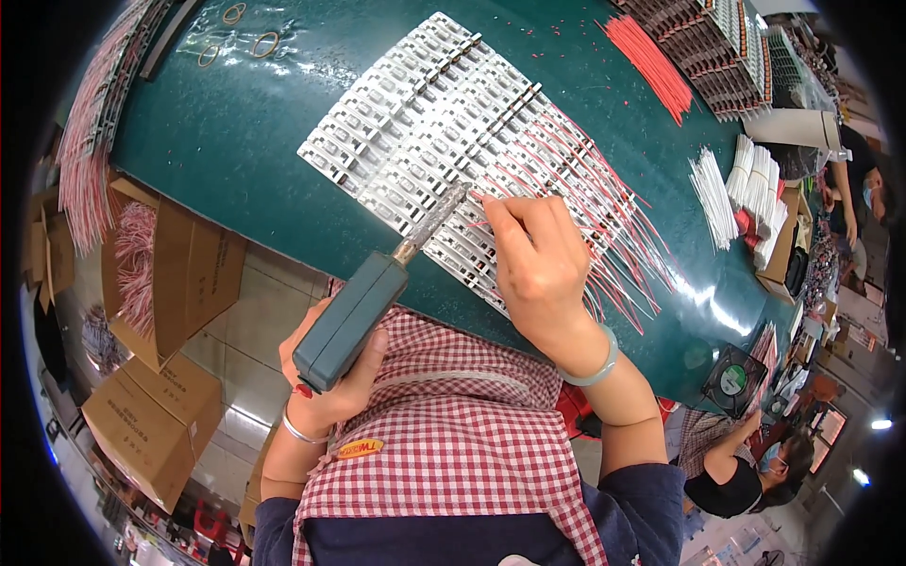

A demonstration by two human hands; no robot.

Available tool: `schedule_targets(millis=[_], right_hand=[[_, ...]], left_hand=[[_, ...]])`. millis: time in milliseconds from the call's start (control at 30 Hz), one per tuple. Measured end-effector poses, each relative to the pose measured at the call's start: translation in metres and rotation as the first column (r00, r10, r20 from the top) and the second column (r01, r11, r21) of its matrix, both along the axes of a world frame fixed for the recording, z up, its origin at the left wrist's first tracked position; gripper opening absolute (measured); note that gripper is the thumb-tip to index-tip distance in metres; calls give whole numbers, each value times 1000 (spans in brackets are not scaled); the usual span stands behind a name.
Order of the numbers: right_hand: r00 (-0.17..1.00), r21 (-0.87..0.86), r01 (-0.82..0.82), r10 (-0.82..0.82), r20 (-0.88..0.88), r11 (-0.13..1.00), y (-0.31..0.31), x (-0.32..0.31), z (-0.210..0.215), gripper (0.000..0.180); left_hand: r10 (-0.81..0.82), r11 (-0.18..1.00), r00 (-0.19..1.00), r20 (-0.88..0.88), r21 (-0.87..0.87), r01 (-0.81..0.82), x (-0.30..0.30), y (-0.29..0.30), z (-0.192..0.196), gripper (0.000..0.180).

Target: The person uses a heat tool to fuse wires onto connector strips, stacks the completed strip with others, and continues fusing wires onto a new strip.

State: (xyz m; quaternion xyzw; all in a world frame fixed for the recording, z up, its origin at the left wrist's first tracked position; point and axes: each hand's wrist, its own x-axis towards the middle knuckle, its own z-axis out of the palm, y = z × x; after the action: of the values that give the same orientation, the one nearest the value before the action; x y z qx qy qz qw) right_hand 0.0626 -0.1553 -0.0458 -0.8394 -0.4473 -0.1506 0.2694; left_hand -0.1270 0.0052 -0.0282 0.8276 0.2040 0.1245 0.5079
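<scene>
My left hand (332,404) is wrapped around the dark green body of a soldering gun (351,319). Its metal barrel reaches up and right, and the tip rests over a panel of small white circuit boards (377,118) lying on the bench. Thumb and index finger of my right hand (545,274) are pinched together beside that tip, on what looks like a thin red wire. Red and white wires (618,250) fan out to the right from the boards behind my right hand, which hides some of them.
On the green bench (245,141) lie red tubing lengths (646,66), bundled white wires (714,198), rubber bands (265,44) and a small black fan (734,380). Stacked panels (703,47) stand far right. Cardboard boxes (156,424) sit left below the edge. A person (731,472) works at right.
</scene>
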Motion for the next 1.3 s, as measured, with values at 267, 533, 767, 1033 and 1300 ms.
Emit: schedule_targets(millis=[267,533,767,1033,1300], right_hand=[[1000,3,15,-15,1,1000,1,-1,-1,26],[999,-27,35,-35,2,999,1,-2,0,27],[999,-37,38,-37,25,999,2,-2,0,27],[998,-34,52,-51,36,998,3,-3,-1,25],[999,14,-2,1,46,1000,-1,-9,2,27]], left_hand=[[-32,999,999,-17,34,33,3,1,4,28],[-39,998,999,-27,45,41,5,0,4,29],[-48,999,999,7,21,48,4,1,4,27],[27,1000,999,23,-14,-27,-10,-1,-3,26],[33,999,999,34,-1,-33,-15,-1,-5,25]])
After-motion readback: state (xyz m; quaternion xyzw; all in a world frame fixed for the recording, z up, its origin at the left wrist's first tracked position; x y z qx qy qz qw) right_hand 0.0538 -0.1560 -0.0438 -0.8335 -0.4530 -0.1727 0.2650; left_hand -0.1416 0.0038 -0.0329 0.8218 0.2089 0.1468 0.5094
